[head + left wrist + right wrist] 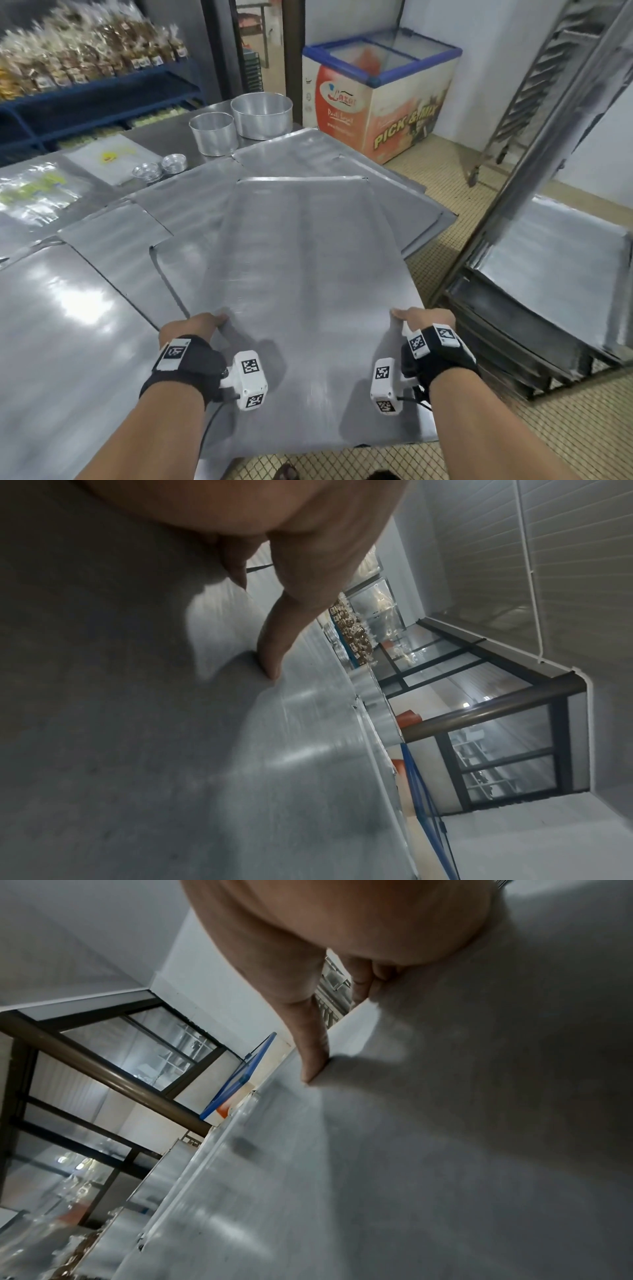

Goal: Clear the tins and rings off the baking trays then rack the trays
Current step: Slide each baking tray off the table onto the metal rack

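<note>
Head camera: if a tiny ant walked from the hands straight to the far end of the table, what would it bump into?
Held tray → next tray underneath → small round tin → big round tin.

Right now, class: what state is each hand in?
Left hand: grips the baking tray's left edge.
Right hand: grips the same tray's right edge.
</note>
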### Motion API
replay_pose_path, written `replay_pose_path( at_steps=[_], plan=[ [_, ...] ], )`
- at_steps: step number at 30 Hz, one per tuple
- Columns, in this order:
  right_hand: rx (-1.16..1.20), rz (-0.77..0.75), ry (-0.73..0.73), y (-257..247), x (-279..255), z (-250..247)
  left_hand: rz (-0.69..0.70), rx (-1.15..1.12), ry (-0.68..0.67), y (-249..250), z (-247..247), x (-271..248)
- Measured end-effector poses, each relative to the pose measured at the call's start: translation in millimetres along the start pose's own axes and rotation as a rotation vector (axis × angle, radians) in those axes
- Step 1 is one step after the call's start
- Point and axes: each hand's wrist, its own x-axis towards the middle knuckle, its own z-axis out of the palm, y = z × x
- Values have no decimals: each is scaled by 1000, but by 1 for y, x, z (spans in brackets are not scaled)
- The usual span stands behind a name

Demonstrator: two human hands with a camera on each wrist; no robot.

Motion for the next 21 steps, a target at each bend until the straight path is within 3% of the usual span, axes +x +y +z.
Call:
replay_pose_path(
  at_steps=[4, 9, 18, 21],
  plan=[
    [141, 110, 100, 20, -18, -11, 38, 6, -11, -13, -1, -3],
    [216, 150, 108, 53, -37, -30, 115, 2, -21, -33, -5, -16],
    [412, 164, 172, 143, -96, -89, 211, 47, -63, -77, -10, -80],
    [470, 184, 212, 175, -114, -114, 229, 76, -139, -91, -2, -113]
  ],
)
